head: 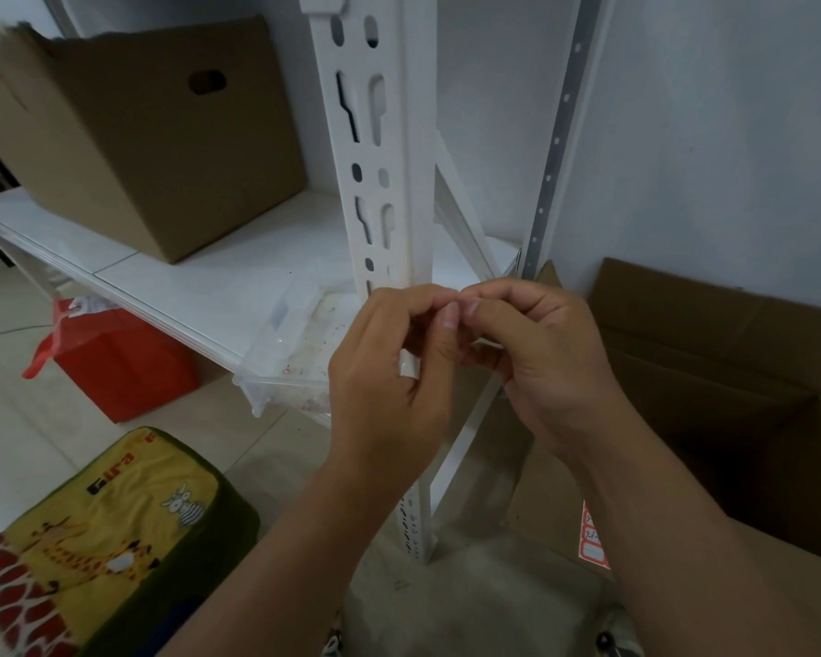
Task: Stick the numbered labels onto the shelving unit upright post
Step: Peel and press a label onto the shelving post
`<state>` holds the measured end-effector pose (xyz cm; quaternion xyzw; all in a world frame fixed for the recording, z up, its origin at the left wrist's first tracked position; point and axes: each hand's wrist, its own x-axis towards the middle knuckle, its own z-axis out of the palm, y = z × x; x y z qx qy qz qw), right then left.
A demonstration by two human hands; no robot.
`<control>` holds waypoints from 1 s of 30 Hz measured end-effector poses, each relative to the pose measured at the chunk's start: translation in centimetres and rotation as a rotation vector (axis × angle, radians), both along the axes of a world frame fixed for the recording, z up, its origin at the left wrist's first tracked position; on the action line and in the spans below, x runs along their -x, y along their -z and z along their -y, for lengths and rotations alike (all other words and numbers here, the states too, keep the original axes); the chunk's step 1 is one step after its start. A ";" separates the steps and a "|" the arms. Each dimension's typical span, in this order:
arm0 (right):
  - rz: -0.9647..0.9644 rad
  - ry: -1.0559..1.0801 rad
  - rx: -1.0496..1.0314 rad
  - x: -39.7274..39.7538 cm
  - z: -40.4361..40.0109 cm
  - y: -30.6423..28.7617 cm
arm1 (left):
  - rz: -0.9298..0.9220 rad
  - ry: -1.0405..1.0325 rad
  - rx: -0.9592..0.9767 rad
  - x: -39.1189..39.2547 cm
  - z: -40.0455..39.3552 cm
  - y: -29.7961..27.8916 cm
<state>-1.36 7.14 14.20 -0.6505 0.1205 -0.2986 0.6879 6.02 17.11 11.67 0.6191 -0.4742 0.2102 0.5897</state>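
The white slotted upright post (378, 149) of the shelving unit rises through the middle of the view. My left hand (389, 367) and my right hand (536, 358) meet just in front of it at shelf height, fingertips pinched together. A small pale strip (409, 362) shows between the fingers, most of it hidden, so I cannot tell whether it is a label. A red-bordered label sheet (591, 538) with handwritten numbers lies on flat cardboard beside my right forearm.
A closed cardboard box (152, 135) stands on the white shelf (200, 282). A clear plastic tray (295, 343) overhangs the shelf edge. A red bag (119, 362) and a yellow giraffe-print cushion (100, 542) are on the floor at left. An open cardboard box (712, 353) lies at right.
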 end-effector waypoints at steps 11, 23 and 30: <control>-0.054 0.022 0.079 0.0 0.1 -0.1 | 0.193 -0.155 -0.026 -0.2 -0.1 -0.1; -0.001 -0.078 0.141 0.6 0.4 -0.4 | -0.158 0.084 -0.009 -0.5 -0.5 -0.6; -0.018 -0.123 0.184 0.8 0.7 -0.3 | -0.152 0.081 -0.036 -0.8 -0.7 -0.5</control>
